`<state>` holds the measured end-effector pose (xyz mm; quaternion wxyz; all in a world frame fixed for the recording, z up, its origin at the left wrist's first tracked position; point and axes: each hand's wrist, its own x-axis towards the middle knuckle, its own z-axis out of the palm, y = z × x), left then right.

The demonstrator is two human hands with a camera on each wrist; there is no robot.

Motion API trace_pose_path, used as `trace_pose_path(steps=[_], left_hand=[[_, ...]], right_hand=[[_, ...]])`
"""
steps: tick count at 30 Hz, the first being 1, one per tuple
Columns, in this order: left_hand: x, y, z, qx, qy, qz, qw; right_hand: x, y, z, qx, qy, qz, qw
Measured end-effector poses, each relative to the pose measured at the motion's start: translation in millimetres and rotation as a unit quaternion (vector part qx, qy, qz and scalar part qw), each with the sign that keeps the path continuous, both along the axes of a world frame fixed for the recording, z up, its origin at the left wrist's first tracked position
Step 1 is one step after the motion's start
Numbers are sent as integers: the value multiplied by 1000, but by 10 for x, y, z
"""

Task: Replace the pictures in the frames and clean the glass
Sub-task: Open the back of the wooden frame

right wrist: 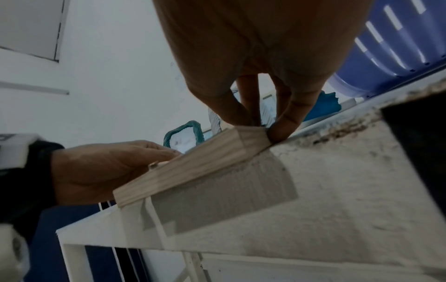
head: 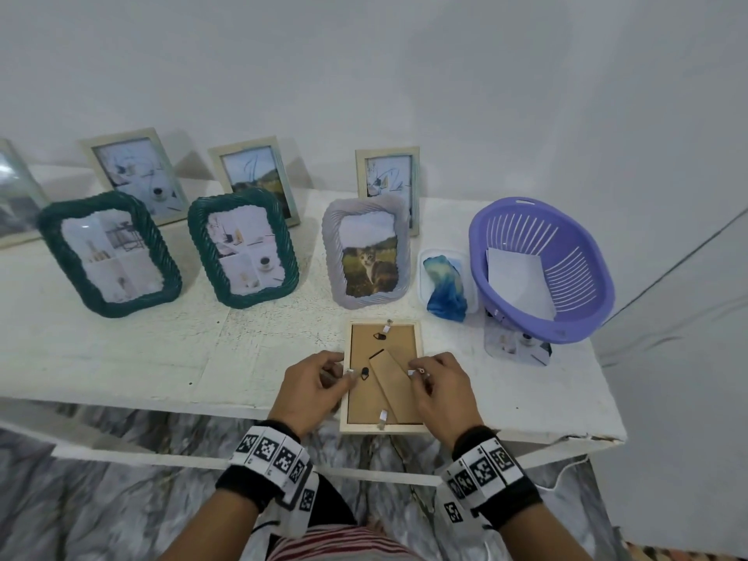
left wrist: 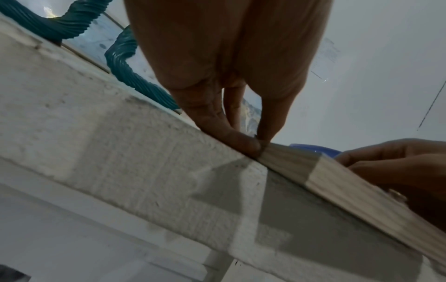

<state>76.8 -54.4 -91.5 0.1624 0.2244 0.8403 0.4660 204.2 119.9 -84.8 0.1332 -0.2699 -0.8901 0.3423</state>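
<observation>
A light wooden frame lies face down at the front edge of the white table, its brown backing board and folded stand facing up. My left hand pinches the frame's left edge beside a small metal tab. In the left wrist view, the left hand has its thumb and finger meeting on the frame. My right hand pinches the right edge by the opposite tab. The right wrist view shows the right hand curled around the frame.
Two green rope frames and a grey frame with a cat picture stand behind, with pale frames along the wall. A blue cloth lies beside a purple basket holding white paper. A loose picture lies under the basket.
</observation>
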Motion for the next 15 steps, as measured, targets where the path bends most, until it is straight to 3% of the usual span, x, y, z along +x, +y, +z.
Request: trace_pose_path(steps=[6, 15], left_hand=[[-22, 20, -44, 0, -9, 9, 1000], [-40, 17, -88, -1, 8, -6, 1000]], right_hand=[[4, -23, 21, 43, -25, 46, 998], [-69, 160, 99, -8, -94, 95, 991]])
